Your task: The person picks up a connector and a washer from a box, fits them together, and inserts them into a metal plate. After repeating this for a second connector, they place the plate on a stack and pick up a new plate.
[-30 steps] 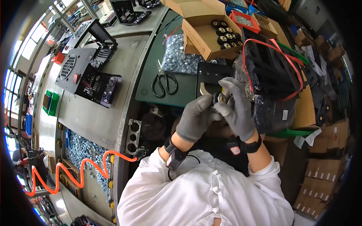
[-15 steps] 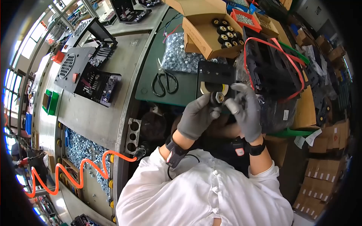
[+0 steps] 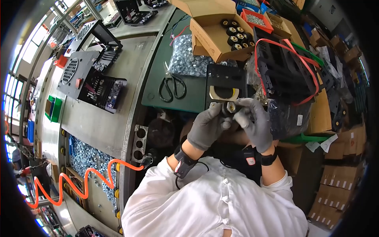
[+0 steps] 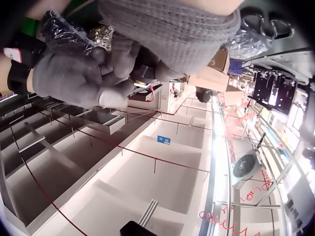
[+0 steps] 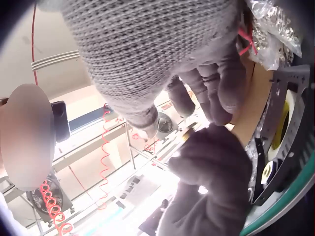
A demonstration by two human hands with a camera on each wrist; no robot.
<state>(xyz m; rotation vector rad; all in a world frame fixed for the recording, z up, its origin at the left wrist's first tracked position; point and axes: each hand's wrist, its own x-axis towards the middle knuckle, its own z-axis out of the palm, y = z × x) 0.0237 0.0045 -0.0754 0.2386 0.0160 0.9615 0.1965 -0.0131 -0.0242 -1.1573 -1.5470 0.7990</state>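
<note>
In the head view, the left gloved hand pinches a black round part with a brass centre. Close on its right is the right gloved hand, thumb and fingers apart beside the part; whether they touch it I cannot tell. Just above the hands lies a black metal plate bearing a cream ring-shaped piece. A second black part with a brass centre rests at the plate in the right wrist view. The left wrist view shows the held part between the gloves, partly hidden.
Scissors and a clear bag of small metal pieces lie on the green mat. Behind is an open carton holding several black parts. Black metal frames with red straps stand at right. An orange coiled hose hangs at left.
The right hand has moved off the part, spreading its fingers, then come back nearer it. Both hands sit slightly lower than a second ago, uncovering the ring-shaped piece and the second part.
</note>
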